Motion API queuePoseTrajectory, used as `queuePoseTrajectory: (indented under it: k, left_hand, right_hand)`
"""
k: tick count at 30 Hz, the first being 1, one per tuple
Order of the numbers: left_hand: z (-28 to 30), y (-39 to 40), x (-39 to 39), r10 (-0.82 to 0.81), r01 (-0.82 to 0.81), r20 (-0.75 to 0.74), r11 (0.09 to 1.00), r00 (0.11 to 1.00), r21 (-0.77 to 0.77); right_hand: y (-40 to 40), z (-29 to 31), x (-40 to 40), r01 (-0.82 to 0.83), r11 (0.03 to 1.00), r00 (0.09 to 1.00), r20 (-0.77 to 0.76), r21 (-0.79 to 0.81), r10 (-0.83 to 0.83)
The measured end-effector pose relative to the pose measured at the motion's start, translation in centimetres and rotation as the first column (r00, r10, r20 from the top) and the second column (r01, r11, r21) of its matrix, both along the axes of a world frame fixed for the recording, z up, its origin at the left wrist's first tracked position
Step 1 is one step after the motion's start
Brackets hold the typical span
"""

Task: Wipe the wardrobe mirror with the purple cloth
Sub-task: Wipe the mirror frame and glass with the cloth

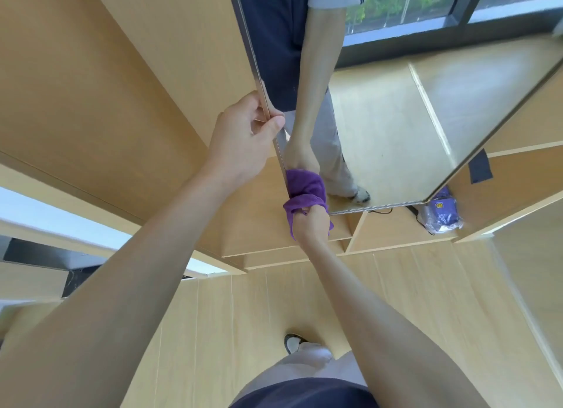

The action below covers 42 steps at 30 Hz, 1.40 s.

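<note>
The wardrobe mirror [396,127] is a tall glass panel on a wooden wardrobe door, seen from above. My left hand [243,139] grips the mirror's left edge, thumb on the glass side and fingers behind. My right hand [310,224] holds the bunched purple cloth [300,202] and presses it against the mirror's lower left corner. The glass reflects the cloth, my arm, my legs and a window.
Light wooden wardrobe panels and open low shelves [396,234] surround the mirror. A purple plastic-wrapped package [441,215] with a black cable lies on the shelf at the mirror's lower right. Wood-look flooring [243,331] lies below, with my shoe [294,342] on it.
</note>
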State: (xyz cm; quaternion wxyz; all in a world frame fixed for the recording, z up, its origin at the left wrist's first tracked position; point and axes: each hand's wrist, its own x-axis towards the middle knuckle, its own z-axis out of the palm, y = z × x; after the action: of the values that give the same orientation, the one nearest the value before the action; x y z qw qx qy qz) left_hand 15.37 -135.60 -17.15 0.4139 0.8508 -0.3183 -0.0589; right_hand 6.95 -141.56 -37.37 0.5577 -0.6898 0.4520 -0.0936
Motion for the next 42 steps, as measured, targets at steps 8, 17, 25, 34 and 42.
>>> queuePoseTrajectory:
  k: [8,17,25,34,42]
  left_hand:
    - [-0.2,0.0,0.0,-0.014,0.015,0.028,1.0,0.999,-0.021]
    - [-1.0,-0.3,0.7,-0.011,0.012,0.02,0.998,1.0,-0.063]
    - [-1.3,-1.2,1.8,-0.017,0.012,-0.061,0.996,0.998,-0.088]
    - [-5.5,-3.6,1.3,0.107,-0.081,-0.218,0.989,0.97,0.126]
    - [-5.8,-3.8,-0.7,0.255,-0.197,-0.165,0.933,0.953,0.302]
  right_hand:
    - [0.7,0.0,0.9,0.295,0.862,0.911,0.152,0.412,-0.384]
    - [-0.3,-4.5,1.2,0.286,0.895,0.956,-0.034,0.343,-0.293]
    - [-4.4,-6.0,-0.1,0.186,0.964,0.979,-0.12,0.189,-0.165]
    - [-13.5,-8.7,-6.3,0.201,0.971,0.964,-0.204,0.132,-0.172]
    - [-19.7,-6.6,-11.5,0.253,0.951,0.941,-0.273,0.176,-0.2]
